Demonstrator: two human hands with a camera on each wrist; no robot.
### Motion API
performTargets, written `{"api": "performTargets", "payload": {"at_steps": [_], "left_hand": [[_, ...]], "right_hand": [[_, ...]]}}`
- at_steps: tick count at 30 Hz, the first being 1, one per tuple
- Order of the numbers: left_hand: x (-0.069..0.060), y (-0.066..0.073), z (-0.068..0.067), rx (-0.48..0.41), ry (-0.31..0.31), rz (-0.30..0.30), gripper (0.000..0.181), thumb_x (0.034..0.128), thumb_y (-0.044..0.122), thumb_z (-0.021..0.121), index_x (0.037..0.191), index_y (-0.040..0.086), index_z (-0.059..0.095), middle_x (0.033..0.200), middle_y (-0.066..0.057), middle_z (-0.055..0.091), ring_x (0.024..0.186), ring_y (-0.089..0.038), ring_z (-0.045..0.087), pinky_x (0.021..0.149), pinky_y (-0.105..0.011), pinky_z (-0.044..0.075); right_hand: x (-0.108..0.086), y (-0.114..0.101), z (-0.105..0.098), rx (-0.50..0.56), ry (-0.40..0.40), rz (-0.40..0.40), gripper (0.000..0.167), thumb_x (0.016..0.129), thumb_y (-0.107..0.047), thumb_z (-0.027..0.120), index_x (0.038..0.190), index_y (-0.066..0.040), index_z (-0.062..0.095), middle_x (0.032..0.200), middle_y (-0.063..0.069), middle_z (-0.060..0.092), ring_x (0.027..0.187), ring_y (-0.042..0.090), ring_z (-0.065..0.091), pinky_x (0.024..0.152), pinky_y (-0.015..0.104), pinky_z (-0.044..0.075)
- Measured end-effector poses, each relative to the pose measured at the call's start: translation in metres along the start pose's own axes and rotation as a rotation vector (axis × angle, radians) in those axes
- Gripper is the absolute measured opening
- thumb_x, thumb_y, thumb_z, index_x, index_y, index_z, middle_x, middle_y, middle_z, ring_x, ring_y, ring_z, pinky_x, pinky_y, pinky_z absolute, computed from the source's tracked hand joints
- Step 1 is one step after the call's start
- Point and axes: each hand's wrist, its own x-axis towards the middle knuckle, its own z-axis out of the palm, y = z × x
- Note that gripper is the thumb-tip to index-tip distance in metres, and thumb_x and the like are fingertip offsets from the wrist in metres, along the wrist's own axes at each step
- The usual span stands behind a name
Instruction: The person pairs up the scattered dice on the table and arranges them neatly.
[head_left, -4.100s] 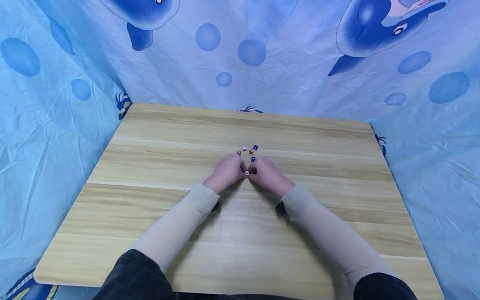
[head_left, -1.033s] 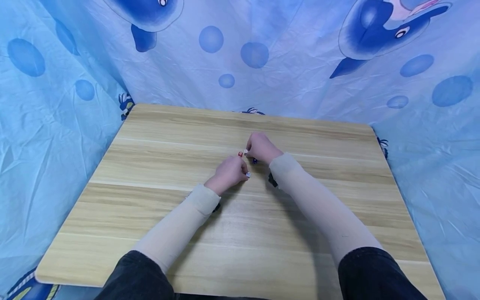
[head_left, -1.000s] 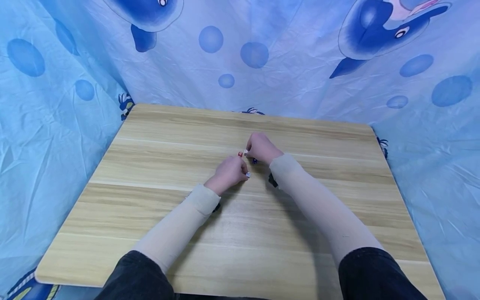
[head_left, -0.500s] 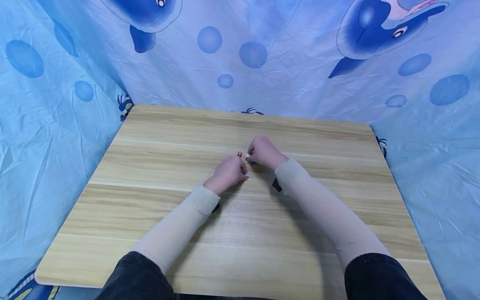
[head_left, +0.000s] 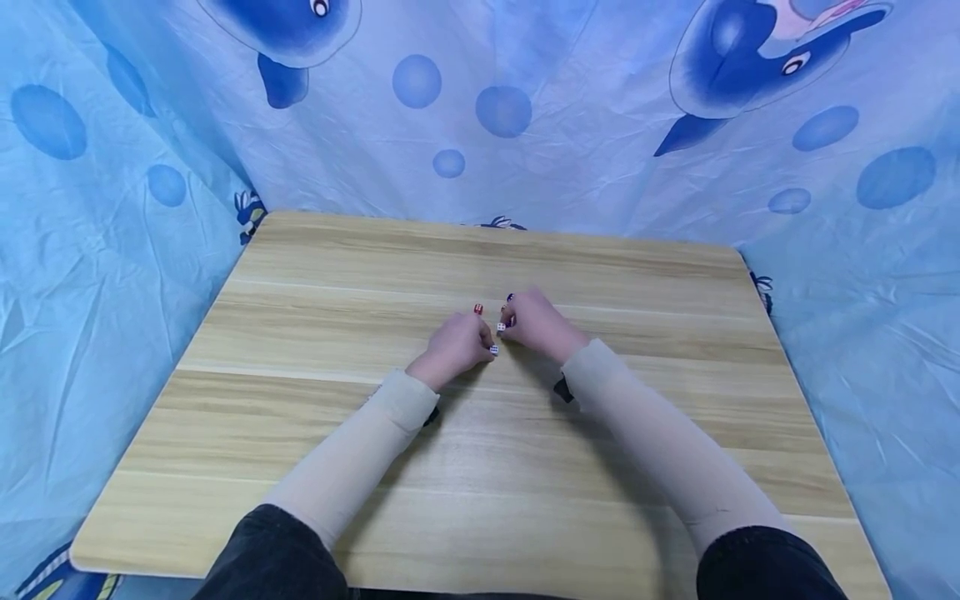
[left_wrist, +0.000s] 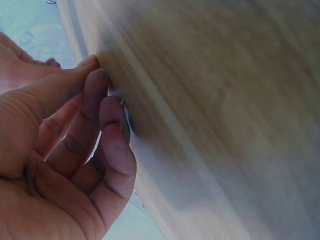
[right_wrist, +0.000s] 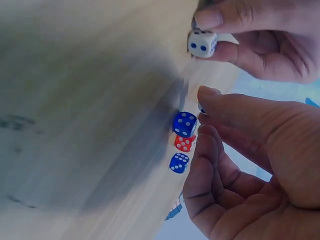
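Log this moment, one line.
left grip: pinches white cubic die | right grip: pinches second white cubic die | wood-grain table: red cubic dice, blue cubic dice

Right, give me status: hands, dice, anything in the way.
Left hand holds a white die. Right hand holds a second white die. Two blue dice and a red die close by right hand; nothing seen between the two held.

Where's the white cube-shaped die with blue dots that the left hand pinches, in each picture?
Head: white die, just below centre, pinched by the left hand.
Left wrist: can't make it out.
Right wrist: near the top, right of centre.
Shared landmark: that left hand, in all three.
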Motion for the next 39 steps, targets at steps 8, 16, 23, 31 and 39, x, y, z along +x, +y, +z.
{"api": "performTargets", "payload": {"at_steps": [8, 16, 23, 31, 39], "left_hand": [[0.0, 0.002, -0.001, -0.007, 0.003, -0.003, 0.01, 0.0807, 0.014, 0.087, 0.087, 0.014, 0.08, 0.088, 0.003, 0.074, 0.084, -0.018, 0.066, 0.077, -0.036, 0.053], [-0.001, 0.003, -0.001, -0.013, -0.005, -0.006, 0.01, 0.0804, 0.014, 0.087, 0.087, 0.014, 0.08, 0.086, 0.004, 0.073, 0.081, -0.016, 0.064, 0.075, -0.035, 0.052], [-0.001, 0.003, -0.001, -0.022, -0.003, -0.006, 0.01, 0.0796, 0.013, 0.087, 0.084, 0.014, 0.079, 0.083, 0.005, 0.072, 0.077, -0.016, 0.063, 0.071, -0.034, 0.051], [0.001, 0.002, -0.001, -0.025, 0.001, -0.002, 0.01, 0.0795, 0.014, 0.088, 0.083, 0.015, 0.078, 0.083, 0.005, 0.071, 0.079, -0.015, 0.063, 0.073, -0.034, 0.052], [0.002, 0.002, 0.0, -0.015, 0.002, 0.014, 0.009, 0.0797, 0.013, 0.087, 0.082, 0.016, 0.079, 0.08, 0.006, 0.07, 0.076, -0.015, 0.062, 0.069, -0.033, 0.049]], "right_hand": [[-0.018, 0.003, 0.004, 0.053, -0.008, 0.031, 0.005, 0.087, -0.006, 0.08, 0.091, -0.006, 0.079, 0.089, 0.001, 0.069, 0.078, 0.018, 0.062, 0.075, 0.032, 0.052], [-0.025, 0.007, 0.012, 0.075, -0.021, 0.028, 0.005, 0.087, -0.005, 0.079, 0.091, -0.007, 0.08, 0.082, -0.002, 0.072, 0.074, 0.014, 0.065, 0.074, 0.03, 0.053], [-0.028, 0.008, 0.016, 0.074, 0.0, -0.001, 0.007, 0.086, -0.005, 0.079, 0.093, -0.007, 0.08, 0.085, -0.001, 0.071, 0.077, 0.014, 0.064, 0.075, 0.031, 0.053], [-0.029, 0.008, 0.018, 0.074, 0.025, 0.005, 0.005, 0.087, -0.005, 0.079, 0.092, -0.008, 0.079, 0.084, 0.0, 0.07, 0.078, 0.016, 0.064, 0.075, 0.032, 0.053], [-0.032, 0.007, 0.021, 0.076, 0.021, -0.015, 0.009, 0.088, -0.006, 0.078, 0.096, -0.009, 0.08, 0.089, -0.001, 0.072, 0.083, 0.015, 0.064, 0.081, 0.033, 0.052]]}}
